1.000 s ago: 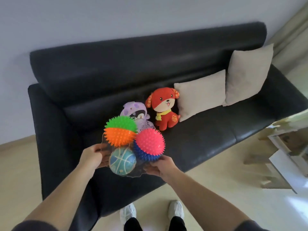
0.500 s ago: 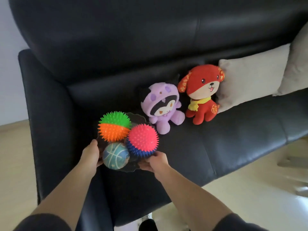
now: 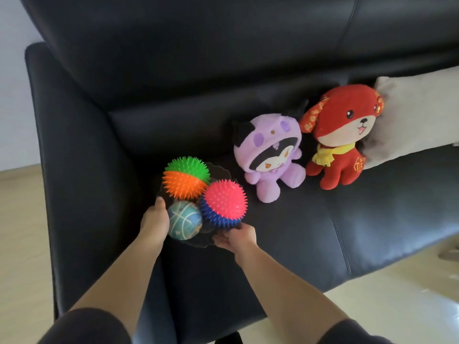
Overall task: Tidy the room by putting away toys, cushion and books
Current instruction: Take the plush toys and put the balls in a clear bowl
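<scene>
The tray carrying three balls has come down to the left end of the sofa seat, near the purple plush. The left hand and right hand each grip its near rim. Whether it already rests on the seat cannot be told; release appears due next.

Only a thin rim of the dark plate shows; three balls cover the rest. The left hand and right hand grip that rim, their fingers mostly out of sight beneath it. Whether the plate touches the sofa seat cannot be told. The sofa runs off the top and right edges. The cushion is cut by the right edge, its near corner behind the red toy dog.
</scene>
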Tool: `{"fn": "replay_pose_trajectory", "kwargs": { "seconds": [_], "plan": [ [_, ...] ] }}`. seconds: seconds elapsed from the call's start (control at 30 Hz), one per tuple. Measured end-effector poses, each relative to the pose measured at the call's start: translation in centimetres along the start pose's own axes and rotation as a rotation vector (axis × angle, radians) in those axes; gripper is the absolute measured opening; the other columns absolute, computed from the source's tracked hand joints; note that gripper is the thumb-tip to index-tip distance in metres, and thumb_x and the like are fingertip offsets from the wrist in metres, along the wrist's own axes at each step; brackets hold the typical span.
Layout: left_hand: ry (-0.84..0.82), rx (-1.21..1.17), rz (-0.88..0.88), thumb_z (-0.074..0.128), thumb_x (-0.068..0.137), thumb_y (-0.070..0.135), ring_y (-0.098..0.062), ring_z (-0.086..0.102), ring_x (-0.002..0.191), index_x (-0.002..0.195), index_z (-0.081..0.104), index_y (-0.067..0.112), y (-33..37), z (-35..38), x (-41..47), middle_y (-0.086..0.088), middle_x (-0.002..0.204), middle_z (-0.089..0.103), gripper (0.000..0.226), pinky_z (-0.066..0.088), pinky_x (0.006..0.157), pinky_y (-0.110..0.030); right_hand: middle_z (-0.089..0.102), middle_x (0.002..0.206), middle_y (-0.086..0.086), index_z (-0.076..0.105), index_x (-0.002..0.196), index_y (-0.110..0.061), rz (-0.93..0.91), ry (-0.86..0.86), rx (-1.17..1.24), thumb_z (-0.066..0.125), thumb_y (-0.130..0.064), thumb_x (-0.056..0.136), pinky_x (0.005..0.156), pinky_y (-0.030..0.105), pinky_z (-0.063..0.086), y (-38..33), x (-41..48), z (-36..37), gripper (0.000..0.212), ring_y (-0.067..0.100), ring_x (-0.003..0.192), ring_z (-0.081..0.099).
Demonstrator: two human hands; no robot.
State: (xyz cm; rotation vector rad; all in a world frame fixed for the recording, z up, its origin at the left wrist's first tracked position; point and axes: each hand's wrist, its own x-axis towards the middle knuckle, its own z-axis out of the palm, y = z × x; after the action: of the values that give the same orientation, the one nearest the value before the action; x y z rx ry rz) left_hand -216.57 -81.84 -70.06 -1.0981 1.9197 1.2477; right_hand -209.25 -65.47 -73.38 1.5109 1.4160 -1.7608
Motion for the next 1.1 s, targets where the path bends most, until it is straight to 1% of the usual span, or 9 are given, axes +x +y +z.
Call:
{"fn": "replay_pose_trajectory", "kwargs": {
  "seconds": [0.1, 0.27, 0.4, 0.53, 0.6, 0.67, 0.8, 0.93, 1.1],
  "plan": [
    [0.031, 0.057, 0.048, 0.024, 0.103, 0.045, -0.037, 0.042, 0.129, 0.14, 0.041, 0.003, 0.2, 0.4, -0.1, -0.02, 0.141, 0.045, 0.059, 0.033, 0.105, -0.041, 0.07, 0.083, 0.021, 0.064, 0.087, -0.002, 0.005, 0.021, 0.026, 0.042, 0.015, 0.087, 0.065, 0.042, 0.061, 0.3, 0.8, 0.6, 0.028, 0.033, 0.07, 0.071],
    [0.058, 0.1, 0.086, 0.023, 0.103, 0.043, -0.038, 0.045, 0.124, 0.136, 0.044, -0.002, 0.6, 0.7, -0.1, -0.024, 0.135, 0.048, 0.059, 0.036, 0.1, -0.039, 0.07, 0.084, 0.022, 0.065, 0.086, -0.002, 0.018, 0.052, 0.061, 0.05, 0.013, 0.086, 0.066, 0.044, 0.061, 0.6, 1.5, 1.6, 0.021, 0.035, 0.071, 0.071],
    [0.077, 0.135, 0.115, 0.023, 0.103, 0.044, -0.038, 0.046, 0.124, 0.136, 0.045, 0.0, 0.3, 0.9, 0.7, -0.023, 0.134, 0.049, 0.059, 0.036, 0.101, -0.042, 0.072, 0.089, 0.02, 0.067, 0.094, -0.002, 0.013, 0.031, 0.059, 0.058, 0.007, 0.086, 0.062, 0.039, 0.061, 1.1, 1.9, 1.9, 0.015, 0.03, 0.07, 0.072],
    [0.056, 0.144, 0.132, 0.027, 0.102, 0.045, -0.037, 0.049, 0.12, 0.137, 0.042, 0.004, 0.0, 1.0, 0.7, -0.021, 0.132, 0.05, 0.056, 0.038, 0.099, -0.042, 0.069, 0.088, 0.013, 0.063, 0.095, -0.007, -0.044, -0.138, -0.138, 0.062, 0.0, 0.088, 0.065, 0.031, 0.059, 0.3, 1.9, 0.2, 0.01, 0.023, 0.077, 0.07],
    [0.033, 0.133, 0.119, 0.036, 0.099, 0.047, -0.036, 0.052, 0.116, 0.139, 0.04, 0.008, -0.2, 0.9, 0.7, -0.018, 0.13, 0.052, 0.056, 0.043, 0.098, -0.044, 0.068, 0.088, 0.013, 0.062, 0.096, -0.009, -0.081, -0.199, -0.236, 0.061, 0.001, 0.087, 0.07, 0.033, 0.06, -0.6, 1.7, -0.9, 0.013, 0.023, 0.076, 0.069],
    [-0.001, 0.145, 0.109, 0.052, 0.092, 0.045, -0.034, 0.054, 0.114, 0.141, 0.037, 0.013, -0.4, 0.8, 0.6, -0.015, 0.131, 0.052, 0.06, 0.046, 0.097, -0.048, 0.069, 0.087, 0.015, 0.06, 0.103, -0.009, -0.117, -0.183, -0.25, 0.063, 0.003, 0.083, 0.075, 0.039, 0.06, -1.7, 1.6, -1.8, 0.023, 0.026, 0.076, 0.07],
    [-0.06, 0.233, 0.149, 0.079, 0.074, 0.028, -0.03, 0.054, 0.115, 0.143, 0.034, 0.018, -0.8, 0.8, 0.0, -0.011, 0.131, 0.05, 0.083, 0.048, 0.095, -0.044, 0.069, 0.092, 0.017, 0.058, 0.109, -0.011, -0.141, -0.2, -0.241, 0.061, 0.011, 0.081, 0.075, 0.041, 0.061, -2.8, 1.8, -2.4, 0.036, 0.03, 0.08, 0.072],
    [0.004, 0.368, 0.238, 0.079, 0.073, 0.022, -0.032, 0.051, 0.115, 0.145, 0.033, 0.019, -1.0, 0.7, 0.0, -0.014, 0.131, 0.045, 0.086, 0.047, 0.095, -0.042, 0.067, 0.105, 0.017, 0.056, 0.116, -0.012, -0.139, -0.197, -0.181, 0.057, 0.015, 0.081, 0.073, 0.039, 0.061, -1.6, 1.7, -1.1, 0.044, 0.029, 0.08, 0.072],
    [0.045, 0.514, 0.333, 0.075, 0.078, 0.027, -0.031, 0.049, 0.119, 0.146, 0.031, 0.016, -1.6, 0.3, 0.2, -0.014, 0.132, 0.048, 0.082, 0.044, 0.098, -0.043, 0.069, 0.105, 0.01, 0.056, 0.124, -0.013, -0.136, -0.185, -0.15, 0.057, 0.011, 0.084, 0.076, 0.039, 0.061, -0.6, 1.6, -0.6, 0.046, 0.025, 0.08, 0.074]
  ]
}}
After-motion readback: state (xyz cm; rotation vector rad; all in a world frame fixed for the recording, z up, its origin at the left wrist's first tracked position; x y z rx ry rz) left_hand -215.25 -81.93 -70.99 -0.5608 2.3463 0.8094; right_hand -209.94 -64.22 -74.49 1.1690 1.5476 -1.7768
